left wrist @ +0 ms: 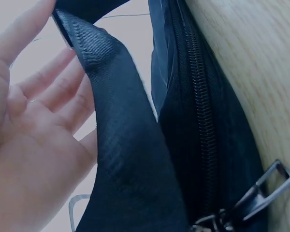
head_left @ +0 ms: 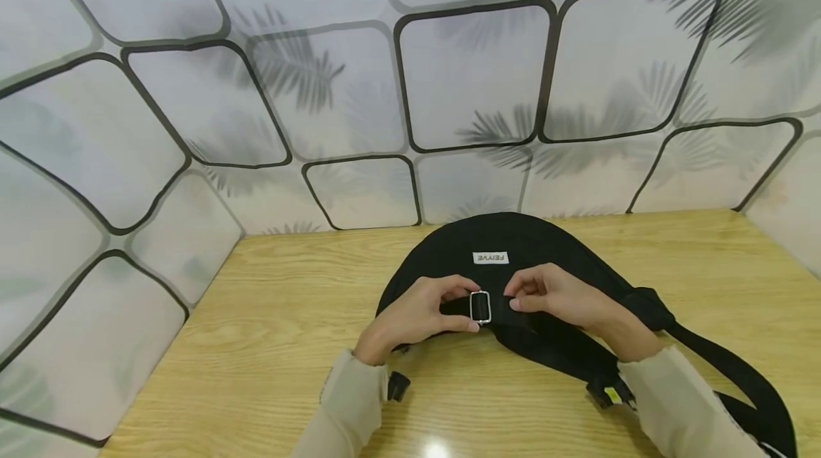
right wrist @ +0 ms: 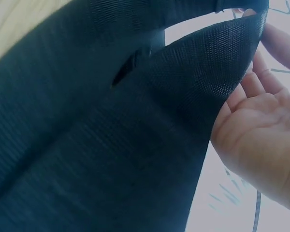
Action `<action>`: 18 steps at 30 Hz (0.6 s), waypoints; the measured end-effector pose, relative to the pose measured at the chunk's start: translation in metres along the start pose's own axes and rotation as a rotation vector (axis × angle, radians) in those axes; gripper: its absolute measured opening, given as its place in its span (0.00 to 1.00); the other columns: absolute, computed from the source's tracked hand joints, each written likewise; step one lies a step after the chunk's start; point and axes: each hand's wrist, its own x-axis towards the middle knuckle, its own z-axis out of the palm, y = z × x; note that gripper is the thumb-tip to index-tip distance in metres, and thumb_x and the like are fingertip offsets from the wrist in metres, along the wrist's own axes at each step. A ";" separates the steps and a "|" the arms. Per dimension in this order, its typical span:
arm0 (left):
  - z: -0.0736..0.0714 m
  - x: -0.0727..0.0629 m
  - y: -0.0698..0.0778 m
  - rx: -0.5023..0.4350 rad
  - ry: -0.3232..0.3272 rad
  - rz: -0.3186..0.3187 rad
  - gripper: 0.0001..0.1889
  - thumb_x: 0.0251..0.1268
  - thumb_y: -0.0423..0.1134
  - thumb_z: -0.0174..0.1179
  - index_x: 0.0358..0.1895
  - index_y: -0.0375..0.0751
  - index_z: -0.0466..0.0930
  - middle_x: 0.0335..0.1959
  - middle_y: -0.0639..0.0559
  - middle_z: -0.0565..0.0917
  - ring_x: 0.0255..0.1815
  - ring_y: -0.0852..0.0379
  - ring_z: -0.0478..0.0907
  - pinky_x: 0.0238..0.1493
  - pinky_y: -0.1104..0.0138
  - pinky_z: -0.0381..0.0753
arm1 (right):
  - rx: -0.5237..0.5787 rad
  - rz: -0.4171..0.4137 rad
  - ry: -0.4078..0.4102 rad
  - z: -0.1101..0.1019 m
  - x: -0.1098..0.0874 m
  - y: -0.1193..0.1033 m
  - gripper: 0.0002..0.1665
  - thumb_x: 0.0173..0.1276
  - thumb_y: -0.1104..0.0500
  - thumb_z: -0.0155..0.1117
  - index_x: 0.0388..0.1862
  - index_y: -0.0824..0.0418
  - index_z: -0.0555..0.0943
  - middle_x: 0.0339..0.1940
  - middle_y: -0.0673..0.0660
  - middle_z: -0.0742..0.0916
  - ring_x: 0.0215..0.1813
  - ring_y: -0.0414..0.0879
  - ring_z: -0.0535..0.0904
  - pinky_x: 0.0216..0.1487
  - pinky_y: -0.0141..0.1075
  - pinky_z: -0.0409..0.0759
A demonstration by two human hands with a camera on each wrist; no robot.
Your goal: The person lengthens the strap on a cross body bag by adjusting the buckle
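Note:
A black curved sling bag (head_left: 513,237) lies on the table, a white label (head_left: 490,258) on its front. Over it my left hand (head_left: 420,312) pinches a silver rectangular slider buckle (head_left: 480,307) between thumb and fingers, with black strap threaded through it. To the right, my right hand (head_left: 561,298) pinches a black webbing strap (head_left: 513,305) between thumb and fingertips. In the left wrist view the strap (left wrist: 125,121) hangs beside the bag's zipper (left wrist: 203,106). The strap (right wrist: 208,67) folds at my right fingertips in the right wrist view.
The wooden table (head_left: 269,315) runs back to a patterned curtain-like wall (head_left: 474,80). A black plastic buckle (head_left: 398,386) lies by my left sleeve, another buckle part with a yellow-green mark (head_left: 603,392) by my right. A loose strap (head_left: 737,365) loops out at the right.

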 end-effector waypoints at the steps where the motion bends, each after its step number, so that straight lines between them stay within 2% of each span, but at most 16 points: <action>1: 0.000 0.000 0.000 0.001 0.002 -0.001 0.24 0.64 0.39 0.72 0.62 0.39 0.79 0.47 0.48 0.86 0.46 0.59 0.81 0.51 0.67 0.77 | 0.007 -0.002 0.004 0.001 0.000 0.000 0.06 0.73 0.71 0.61 0.43 0.77 0.79 0.28 0.54 0.82 0.31 0.40 0.76 0.34 0.31 0.75; 7: 0.001 0.001 0.001 0.006 0.023 0.001 0.25 0.64 0.40 0.73 0.63 0.38 0.80 0.50 0.49 0.86 0.49 0.60 0.81 0.54 0.66 0.77 | 0.037 -0.024 0.005 0.004 0.001 0.001 0.06 0.72 0.71 0.61 0.42 0.77 0.79 0.27 0.53 0.81 0.31 0.39 0.76 0.34 0.31 0.75; 13: 0.002 0.002 0.001 -0.045 0.040 0.019 0.23 0.65 0.38 0.72 0.61 0.37 0.81 0.49 0.50 0.86 0.49 0.57 0.82 0.53 0.66 0.78 | 0.030 -0.006 0.021 0.005 0.002 0.001 0.07 0.72 0.71 0.61 0.42 0.78 0.78 0.27 0.53 0.80 0.31 0.39 0.76 0.34 0.30 0.75; 18: 0.001 0.002 0.002 -0.032 0.059 0.023 0.24 0.65 0.39 0.72 0.62 0.37 0.81 0.50 0.50 0.85 0.50 0.58 0.80 0.55 0.65 0.77 | 0.055 -0.003 0.044 0.009 0.003 0.001 0.07 0.72 0.70 0.61 0.42 0.77 0.79 0.27 0.52 0.80 0.31 0.40 0.75 0.34 0.30 0.75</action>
